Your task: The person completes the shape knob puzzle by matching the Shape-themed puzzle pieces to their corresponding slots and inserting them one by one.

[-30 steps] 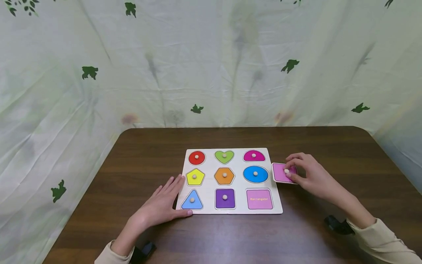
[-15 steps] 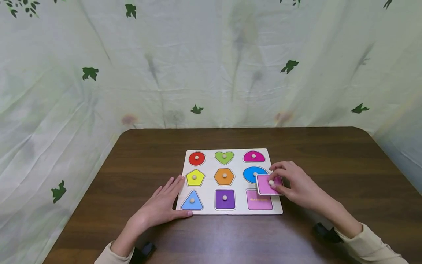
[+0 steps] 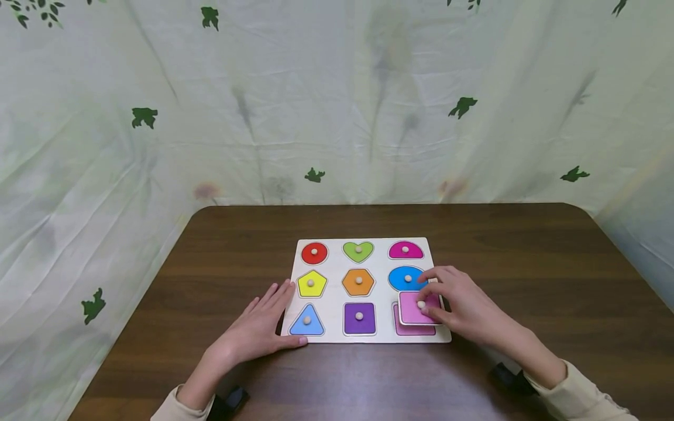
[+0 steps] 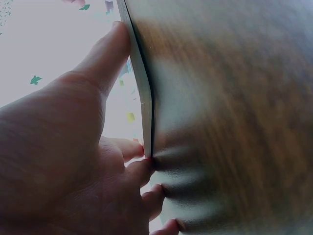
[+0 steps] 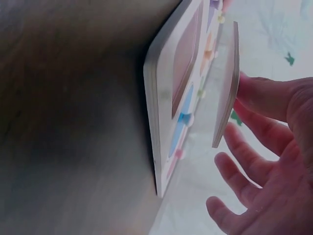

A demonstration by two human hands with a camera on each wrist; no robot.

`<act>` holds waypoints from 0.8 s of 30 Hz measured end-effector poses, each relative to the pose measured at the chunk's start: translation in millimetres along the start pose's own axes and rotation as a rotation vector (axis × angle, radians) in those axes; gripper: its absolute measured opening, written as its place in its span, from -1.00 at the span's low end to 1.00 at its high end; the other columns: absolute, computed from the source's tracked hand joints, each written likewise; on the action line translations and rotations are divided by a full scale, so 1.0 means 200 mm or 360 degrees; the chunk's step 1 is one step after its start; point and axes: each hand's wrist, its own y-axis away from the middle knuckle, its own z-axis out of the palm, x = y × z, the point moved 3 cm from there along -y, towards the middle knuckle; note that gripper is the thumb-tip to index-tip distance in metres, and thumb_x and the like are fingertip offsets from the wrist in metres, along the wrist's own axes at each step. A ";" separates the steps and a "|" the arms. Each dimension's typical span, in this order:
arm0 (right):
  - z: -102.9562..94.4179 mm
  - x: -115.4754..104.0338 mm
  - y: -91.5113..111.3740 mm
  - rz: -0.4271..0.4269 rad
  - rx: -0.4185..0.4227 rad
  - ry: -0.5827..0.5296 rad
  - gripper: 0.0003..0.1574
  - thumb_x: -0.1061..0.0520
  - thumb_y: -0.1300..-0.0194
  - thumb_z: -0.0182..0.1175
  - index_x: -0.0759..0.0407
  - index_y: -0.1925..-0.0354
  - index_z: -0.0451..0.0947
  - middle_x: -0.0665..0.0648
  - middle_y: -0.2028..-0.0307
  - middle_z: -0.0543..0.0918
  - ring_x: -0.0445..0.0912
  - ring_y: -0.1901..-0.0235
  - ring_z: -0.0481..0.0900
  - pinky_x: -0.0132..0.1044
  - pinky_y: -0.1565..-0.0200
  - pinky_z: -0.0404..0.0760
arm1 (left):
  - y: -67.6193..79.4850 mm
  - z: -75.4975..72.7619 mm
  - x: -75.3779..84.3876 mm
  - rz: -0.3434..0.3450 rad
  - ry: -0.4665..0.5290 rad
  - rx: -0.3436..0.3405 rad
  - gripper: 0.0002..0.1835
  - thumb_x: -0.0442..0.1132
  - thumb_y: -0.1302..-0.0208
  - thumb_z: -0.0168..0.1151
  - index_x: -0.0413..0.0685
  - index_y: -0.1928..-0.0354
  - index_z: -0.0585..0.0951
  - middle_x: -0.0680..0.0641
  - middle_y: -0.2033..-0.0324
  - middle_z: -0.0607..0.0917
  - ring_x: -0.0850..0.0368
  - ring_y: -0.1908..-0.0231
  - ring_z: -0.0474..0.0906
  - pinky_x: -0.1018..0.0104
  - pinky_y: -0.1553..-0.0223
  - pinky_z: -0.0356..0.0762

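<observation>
My right hand (image 3: pixel 463 307) pinches the round knob of a pink rectangular puzzle piece (image 3: pixel 411 316) between thumb and fingers. In the right wrist view the piece (image 5: pixel 228 88) hangs tilted above the white puzzle board (image 5: pixel 154 107), with a gap between them. From the head view it overlaps most of the pink rectangular recess (image 3: pixel 416 331) at the board's lower right. My left hand (image 3: pixel 253 327) lies with straight, spread fingers at the left edge of the puzzle board (image 3: pixel 333 292), thumb along its front left corner. In the left wrist view the left thumb (image 4: pixel 110 54) touches the board's edge.
Other knobbed pieces sit in the board, among them a red circle (image 3: pixel 308 255), a purple square (image 3: pixel 353 324) and a blue oval (image 3: pixel 397 278). The board lies on a brown wooden table (image 3: pixel 237 245). A pale curtain with green leaves (image 3: pixel 342 105) hangs behind.
My right hand has carried the pink rectangular piece left and toward me, from beside the board to over its lower right recess. The left hand has stayed in place.
</observation>
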 end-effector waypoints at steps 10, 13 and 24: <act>0.06 0.01 -0.01 -0.0005 -0.0064 -0.0034 -0.79 0.10 -0.07 0.51 -0.19 0.31 0.72 -0.09 0.03 0.59 -0.06 -0.10 0.40 0.05 -0.09 0.41 | 0.00 0.00 0.00 -0.0001 -0.0005 0.0000 0.23 0.46 -0.01 0.28 -0.07 -0.56 0.02 -0.09 -0.53 0.02 -0.16 -0.50 -0.17 -0.29 -0.37 -0.10; 0.07 0.01 -0.01 -0.0041 -0.0071 -0.0049 -0.81 0.10 -0.08 0.50 -0.19 0.33 0.72 -0.08 0.04 0.59 -0.06 -0.08 0.40 0.03 -0.09 0.39 | -0.01 0.00 0.00 0.0002 -0.0004 0.0003 0.22 0.46 -0.01 0.28 -0.07 -0.56 0.02 -0.09 -0.53 0.03 -0.16 -0.50 -0.16 -0.29 -0.37 -0.10; 0.10 0.02 -0.02 -0.0046 -0.0130 -0.0054 -0.79 0.10 -0.06 0.52 -0.17 0.30 0.76 -0.05 0.01 0.60 -0.03 -0.06 0.41 0.04 -0.06 0.41 | -0.01 0.00 0.00 -0.0003 -0.0010 -0.0001 0.22 0.46 -0.01 0.28 -0.07 -0.55 0.03 -0.10 -0.53 0.02 -0.17 -0.50 -0.16 -0.29 -0.37 -0.10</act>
